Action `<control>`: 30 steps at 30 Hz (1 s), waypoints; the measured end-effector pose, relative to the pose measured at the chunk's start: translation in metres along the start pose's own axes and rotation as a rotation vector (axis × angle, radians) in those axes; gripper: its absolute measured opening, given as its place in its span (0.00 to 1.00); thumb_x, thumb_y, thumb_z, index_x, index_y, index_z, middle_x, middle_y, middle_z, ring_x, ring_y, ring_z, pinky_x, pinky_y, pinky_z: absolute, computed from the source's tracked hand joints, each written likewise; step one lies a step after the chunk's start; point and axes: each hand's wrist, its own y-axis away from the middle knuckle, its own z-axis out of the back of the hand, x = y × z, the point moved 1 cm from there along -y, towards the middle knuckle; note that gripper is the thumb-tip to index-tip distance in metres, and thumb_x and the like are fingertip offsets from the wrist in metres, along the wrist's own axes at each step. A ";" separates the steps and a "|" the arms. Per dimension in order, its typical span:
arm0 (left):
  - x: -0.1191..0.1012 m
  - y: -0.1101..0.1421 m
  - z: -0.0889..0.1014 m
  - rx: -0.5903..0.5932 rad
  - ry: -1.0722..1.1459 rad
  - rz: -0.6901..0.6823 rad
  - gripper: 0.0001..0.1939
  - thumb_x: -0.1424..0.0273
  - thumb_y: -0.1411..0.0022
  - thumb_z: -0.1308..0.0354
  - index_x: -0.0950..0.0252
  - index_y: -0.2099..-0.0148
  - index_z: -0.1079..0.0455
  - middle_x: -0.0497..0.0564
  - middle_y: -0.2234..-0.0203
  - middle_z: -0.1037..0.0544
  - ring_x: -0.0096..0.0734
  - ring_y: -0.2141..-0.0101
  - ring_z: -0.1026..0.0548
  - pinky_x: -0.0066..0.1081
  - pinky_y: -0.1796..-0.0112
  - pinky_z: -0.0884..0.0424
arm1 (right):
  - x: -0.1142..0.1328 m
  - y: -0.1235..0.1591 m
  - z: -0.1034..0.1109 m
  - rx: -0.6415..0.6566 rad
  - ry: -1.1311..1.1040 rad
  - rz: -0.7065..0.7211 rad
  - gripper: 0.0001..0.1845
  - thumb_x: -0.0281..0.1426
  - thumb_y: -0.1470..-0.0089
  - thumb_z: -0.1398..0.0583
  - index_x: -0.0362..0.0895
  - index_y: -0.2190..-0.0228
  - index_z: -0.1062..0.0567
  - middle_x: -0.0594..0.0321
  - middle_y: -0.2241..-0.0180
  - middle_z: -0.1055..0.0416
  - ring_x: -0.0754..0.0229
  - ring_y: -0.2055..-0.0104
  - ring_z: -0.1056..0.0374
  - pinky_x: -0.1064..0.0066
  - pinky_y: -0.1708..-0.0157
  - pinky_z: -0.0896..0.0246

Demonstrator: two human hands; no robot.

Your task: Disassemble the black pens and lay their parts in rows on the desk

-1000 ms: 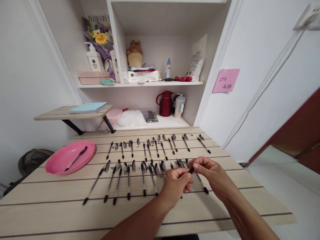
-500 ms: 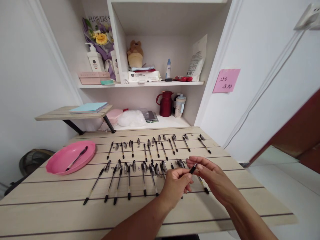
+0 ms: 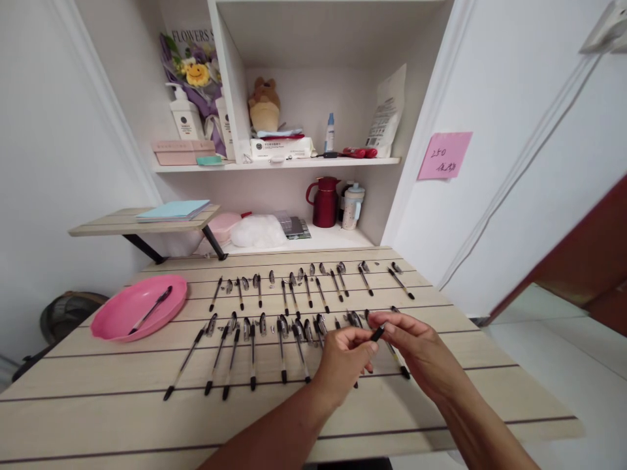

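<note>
My left hand [image 3: 340,362] grips a black pen [image 3: 377,333], whose dark grip section shows between thumb and fingers. At the pen's front end the thumb and fingertips of my right hand [image 3: 414,346] are pinched together; what small part they hold is hidden. Below my hands, a ballpoint pen [image 3: 281,352] and several others without caps lie in the front row, with loose caps such as the black clear cap [image 3: 263,324] by their tips. A back row holds more uncapped pens, among them one pen [image 3: 400,282] at the far right.
A pink plate [image 3: 105,326] at the left holds one pen [image 3: 151,310]. Behind the wooden table [image 3: 122,424] stands a white shelf with a red jug [image 3: 324,202] and a cup [image 3: 352,207]. A small raised stand [image 3: 108,223] carries blue paper.
The pen between my hands has shifted very slightly downward, and less of its tip shows between my right fingertips. The pens on the table lie as before.
</note>
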 end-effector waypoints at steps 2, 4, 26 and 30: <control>0.000 0.000 0.000 -0.015 -0.004 0.008 0.11 0.69 0.55 0.42 0.69 0.67 0.28 0.45 0.84 0.32 0.19 0.84 0.36 0.21 0.83 0.43 | -0.002 -0.002 0.001 -0.052 0.049 0.036 0.11 0.37 0.63 0.35 0.43 0.76 0.26 0.58 0.66 0.28 0.54 0.59 0.36 0.63 0.57 0.45; 0.000 0.000 -0.001 -0.025 -0.007 0.007 0.10 0.70 0.55 0.42 0.69 0.68 0.29 0.45 0.84 0.32 0.20 0.84 0.36 0.21 0.83 0.44 | -0.003 -0.003 0.000 -0.062 0.090 0.050 0.12 0.38 0.64 0.35 0.43 0.78 0.27 0.58 0.68 0.28 0.55 0.61 0.36 0.63 0.58 0.44; -0.001 -0.002 0.000 -0.083 0.069 0.058 0.11 0.69 0.57 0.41 0.69 0.69 0.30 0.46 0.83 0.31 0.19 0.84 0.36 0.22 0.82 0.46 | 0.009 -0.021 0.038 -0.101 0.237 0.044 0.21 0.43 0.57 0.41 0.45 0.61 0.31 0.56 0.63 0.29 0.57 0.64 0.33 0.67 0.67 0.40; 0.000 -0.002 0.000 -0.059 0.128 0.093 0.12 0.67 0.56 0.42 0.69 0.69 0.32 0.47 0.81 0.30 0.19 0.84 0.36 0.22 0.82 0.47 | -0.001 -0.055 0.079 -0.397 0.823 0.035 0.18 0.45 0.57 0.45 0.43 0.74 0.28 0.57 0.76 0.29 0.55 0.72 0.33 0.67 0.74 0.43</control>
